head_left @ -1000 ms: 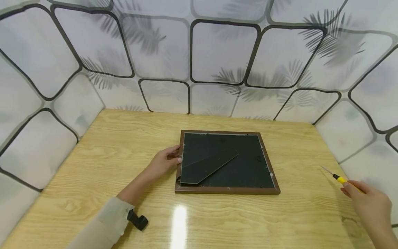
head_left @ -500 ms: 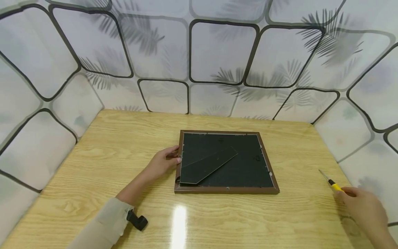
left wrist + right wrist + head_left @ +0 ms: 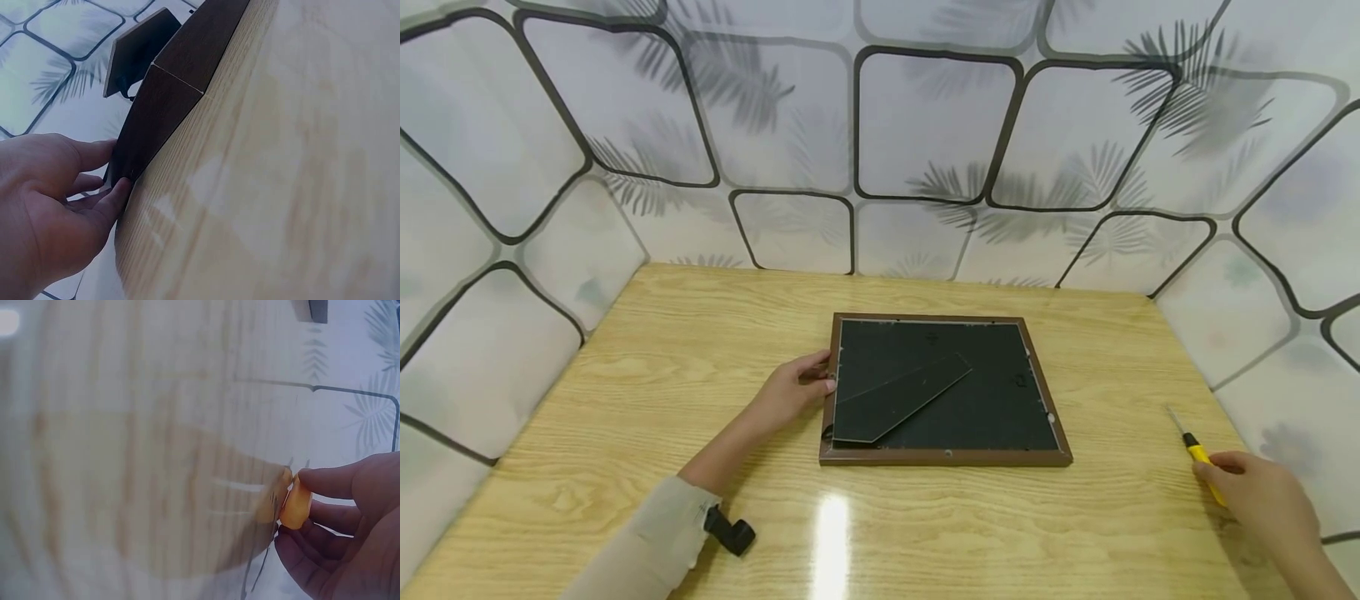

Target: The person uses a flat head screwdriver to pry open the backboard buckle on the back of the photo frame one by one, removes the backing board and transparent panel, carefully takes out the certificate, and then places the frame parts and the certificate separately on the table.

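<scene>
A brown picture frame [image 3: 947, 457] lies face down on the wooden table, its black backing board and angled easel leg [image 3: 898, 400] uppermost. At the frame's left edge, my left hand [image 3: 790, 390] grips the side with thumb and fingers. The left wrist view shows those fingertips on the dark frame side [image 3: 165, 103], with the leg tilted up slightly beyond. Off to the right, my right hand [image 3: 1262, 492] pinches the yellow handle of a screwdriver [image 3: 1197, 452], whose thin shaft points away toward the back left. In the right wrist view the handle [image 3: 297, 506] sits between thumb and fingers.
The wooden table [image 3: 700, 317] has patterned wall panels [image 3: 932, 125] at its back and both sides. Small metal tabs line the frame's inner edge. A black wrist device [image 3: 730, 532] sits at the left sleeve cuff.
My right hand has moved left and slightly down with the screwdriver, whose shaft now points more steeply away. My left hand and the picture frame stay in place.
</scene>
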Tool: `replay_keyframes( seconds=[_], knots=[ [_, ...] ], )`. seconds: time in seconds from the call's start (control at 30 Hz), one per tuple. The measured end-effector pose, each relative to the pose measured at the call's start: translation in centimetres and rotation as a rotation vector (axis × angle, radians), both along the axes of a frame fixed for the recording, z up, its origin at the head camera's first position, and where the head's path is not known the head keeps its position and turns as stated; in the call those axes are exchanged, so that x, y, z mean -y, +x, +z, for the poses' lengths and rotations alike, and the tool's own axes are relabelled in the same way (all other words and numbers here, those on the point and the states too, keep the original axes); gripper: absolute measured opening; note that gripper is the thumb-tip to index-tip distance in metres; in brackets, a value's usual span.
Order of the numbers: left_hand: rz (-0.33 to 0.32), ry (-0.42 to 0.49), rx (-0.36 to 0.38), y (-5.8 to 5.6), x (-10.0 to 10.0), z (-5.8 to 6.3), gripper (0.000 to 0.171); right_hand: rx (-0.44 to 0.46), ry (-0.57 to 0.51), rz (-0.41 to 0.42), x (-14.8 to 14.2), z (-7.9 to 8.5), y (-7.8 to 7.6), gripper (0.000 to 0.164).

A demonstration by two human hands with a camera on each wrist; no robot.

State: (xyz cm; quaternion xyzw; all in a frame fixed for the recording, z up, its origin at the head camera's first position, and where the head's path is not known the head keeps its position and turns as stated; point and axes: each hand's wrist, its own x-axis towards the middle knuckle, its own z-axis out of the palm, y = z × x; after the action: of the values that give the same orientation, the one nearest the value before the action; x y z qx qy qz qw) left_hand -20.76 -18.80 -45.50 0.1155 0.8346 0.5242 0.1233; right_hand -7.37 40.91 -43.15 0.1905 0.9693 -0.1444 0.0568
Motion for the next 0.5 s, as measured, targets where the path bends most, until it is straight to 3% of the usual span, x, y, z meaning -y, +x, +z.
replay_keyframes(
  seconds=[0.37,0.5],
  knots=[
    [-0.004,0.017,0.012,0.00,0.05,0.06,0.064,0.080,-0.010,0.041,-0.25,0.22,-0.10,0.078],
    [-0.008,0.022,0.016,-0.05,0.08,-0.03,0.064,0.058,-0.004,0.039,-0.29,0.37,0.06,0.077]
  ],
)
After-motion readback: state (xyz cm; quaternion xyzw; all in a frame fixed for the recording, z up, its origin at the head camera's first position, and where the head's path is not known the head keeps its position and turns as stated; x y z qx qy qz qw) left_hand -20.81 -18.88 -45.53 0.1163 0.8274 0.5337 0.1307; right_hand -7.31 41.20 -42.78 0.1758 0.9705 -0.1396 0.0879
